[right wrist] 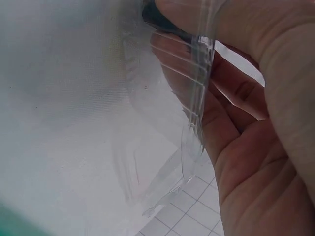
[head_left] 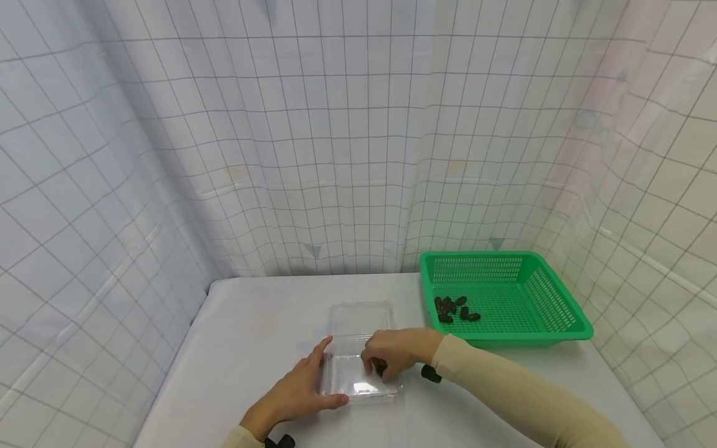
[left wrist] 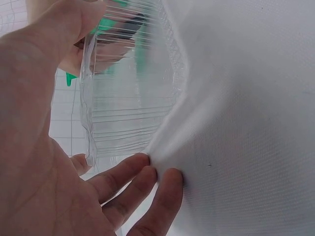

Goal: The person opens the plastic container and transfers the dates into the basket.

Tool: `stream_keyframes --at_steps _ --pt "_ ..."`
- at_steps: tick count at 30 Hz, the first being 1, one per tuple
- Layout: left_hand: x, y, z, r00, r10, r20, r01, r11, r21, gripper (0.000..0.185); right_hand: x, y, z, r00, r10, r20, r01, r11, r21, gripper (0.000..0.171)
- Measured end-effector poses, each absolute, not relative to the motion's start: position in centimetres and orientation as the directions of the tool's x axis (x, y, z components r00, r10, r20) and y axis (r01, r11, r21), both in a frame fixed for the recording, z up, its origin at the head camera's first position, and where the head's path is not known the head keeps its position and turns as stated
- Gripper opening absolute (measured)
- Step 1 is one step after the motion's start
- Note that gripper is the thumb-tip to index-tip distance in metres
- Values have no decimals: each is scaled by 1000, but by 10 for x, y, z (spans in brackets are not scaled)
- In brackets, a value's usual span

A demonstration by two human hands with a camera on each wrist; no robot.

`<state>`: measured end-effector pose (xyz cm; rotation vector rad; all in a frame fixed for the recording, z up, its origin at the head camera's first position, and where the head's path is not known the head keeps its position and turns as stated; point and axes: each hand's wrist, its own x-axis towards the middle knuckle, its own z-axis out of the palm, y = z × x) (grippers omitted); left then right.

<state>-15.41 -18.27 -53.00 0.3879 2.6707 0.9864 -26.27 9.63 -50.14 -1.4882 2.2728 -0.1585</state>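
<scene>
A clear plastic box [head_left: 350, 376] lies on the white table, with its hinged lid [head_left: 361, 316] folded back flat behind it. My left hand [head_left: 302, 382] steadies the box from the left, thumb along the front rim and fingers spread along the side. In the left wrist view, the fingertips [left wrist: 170, 179] rest on the cloth beside the box wall. My right hand [head_left: 394, 353] reaches down into the right part of the box. Between its thumb and fingers it pinches a small dark oval piece [right wrist: 160, 18], partly seen through the clear wall.
A green slotted basket [head_left: 532, 338] stands at the right on the table. Several similar dark oval pieces [head_left: 448, 308] lie in its left part. White grid-patterned curtains [head_left: 336, 155] enclose the table at the back and both sides.
</scene>
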Motion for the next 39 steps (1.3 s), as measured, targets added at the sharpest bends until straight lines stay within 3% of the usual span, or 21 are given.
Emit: stream_keyframes --at_steps 24,39 --pt "-155 -183 -529 -932 325 -160 143 736 662 132 -263 105 -498 -356 -914 -195 -849 404 -342 18" --pt "-154 -182 -532 -932 326 -156 149 741 655 132 -262 117 -484 -403 -907 -126 -812 417 -409 15"
